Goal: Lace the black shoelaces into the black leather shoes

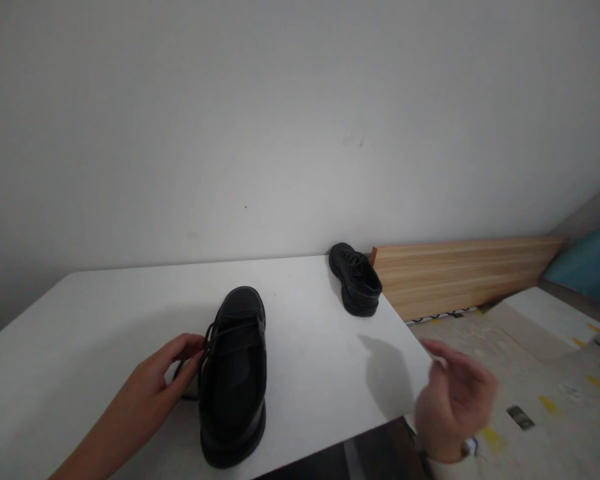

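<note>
Lower centre-left: black leather-look lace-up shoe (235, 393) | my left hand (173, 367) pinches its thin black lace (209, 333) | right hand (455, 400), lower right, half-open, empty | I'd pinch lightly, steadying the heel

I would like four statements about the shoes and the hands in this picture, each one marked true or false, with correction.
1. The bare left hand is at the left side of the near black lace-up shoe. True.
2. The far black lace-up shoe stands on the flat white tabletop. True.
3. The bare right hand grips the far shoe. False: the right hand is apart from it.
4. The near shoe's toe points toward the person. False: it points away.
</note>
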The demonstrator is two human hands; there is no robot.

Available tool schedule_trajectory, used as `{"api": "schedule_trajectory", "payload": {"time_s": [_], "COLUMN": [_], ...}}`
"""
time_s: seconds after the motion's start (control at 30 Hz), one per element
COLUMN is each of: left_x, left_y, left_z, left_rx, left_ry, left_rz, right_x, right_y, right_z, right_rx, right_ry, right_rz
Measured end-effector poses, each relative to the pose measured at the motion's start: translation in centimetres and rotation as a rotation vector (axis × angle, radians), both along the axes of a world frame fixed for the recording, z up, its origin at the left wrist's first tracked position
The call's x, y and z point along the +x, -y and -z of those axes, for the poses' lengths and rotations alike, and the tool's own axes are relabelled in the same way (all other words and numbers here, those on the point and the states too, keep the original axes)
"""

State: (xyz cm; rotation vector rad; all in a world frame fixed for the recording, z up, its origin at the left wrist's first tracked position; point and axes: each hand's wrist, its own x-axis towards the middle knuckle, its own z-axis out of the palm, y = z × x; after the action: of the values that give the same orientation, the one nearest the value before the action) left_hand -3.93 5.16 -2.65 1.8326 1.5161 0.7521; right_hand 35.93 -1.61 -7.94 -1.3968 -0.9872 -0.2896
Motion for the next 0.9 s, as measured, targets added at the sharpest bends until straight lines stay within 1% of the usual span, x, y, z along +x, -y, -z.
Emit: {"api": "schedule_trajectory", "payload": {"time_s": [0.03, 0.07, 0.1, 0.13, 0.17, 0.23, 0.3, 0.37, 0.43, 0.5, 0.67, 0.8, 0.9], "left_x": [0.1, 0.1, 0.2, 0.3, 0.3, 0.5, 0.6, 0.7, 0.8, 0.8, 0.9, 0.6, 0.0], "left_y": [0.0, 0.0, 0.1, 0.1, 0.2, 0.4, 0.6, 0.7, 0.8, 0.8, 1.0, 1.3, 1.6], "left_z": [-0.2, -0.3, -0.4, -0.5, -0.5, -0.7, -0.8, -0.9, -0.9, -0.8, -0.8, -1.0, -0.2], "left_rx": [0.008, 0.023, 0.037, 0.048, 0.053, 0.018, -0.063, -0.137, -0.168, -0.157, -0.075, -0.054, -0.077], "left_ry": [0.004, 0.011, 0.020, 0.037, 0.063, 0.135, 0.208, 0.259, 0.280, 0.271, 0.229, 0.238, 0.250], "left_rz": [0.018, 0.025, 0.024, 0.017, 0.011, 0.014, 0.048, 0.082, 0.094, 0.088, 0.099, 0.080, 0.074], "right_x": [-2.4, -4.7, -6.9, -8.7, -10.2, -12.3, -13.4, -14.0, -14.3, -14.5, -14.5, -13.9, -12.8], "right_y": [-0.5, -0.8, -1.1, -1.2, -1.2, -1.3, -1.3, -1.5, -1.8, -2.0, -2.2, -1.7, -0.7], "right_z": [-1.1, -2.1, -3.0, -3.8, -4.5, -5.6, -6.2, -6.5, -6.6, -6.5, -5.1, -3.8, -2.9], "right_rx": [-0.002, -0.019, -0.040, -0.037, -0.057, -0.085, -0.100, -0.115, -0.140, -0.157, -0.175, -0.183, -0.173], "right_ry": [0.001, -0.024, 0.018, 0.101, 0.204, 0.329, 0.337, 0.289, 0.252, 0.232, 0.236, 0.219, 0.227], "right_rz": [-0.124, -0.343, -0.537, -0.671, -0.764, -0.858, -0.884, -0.894, -0.904, -0.912, -0.882, -0.840, -0.789]}}
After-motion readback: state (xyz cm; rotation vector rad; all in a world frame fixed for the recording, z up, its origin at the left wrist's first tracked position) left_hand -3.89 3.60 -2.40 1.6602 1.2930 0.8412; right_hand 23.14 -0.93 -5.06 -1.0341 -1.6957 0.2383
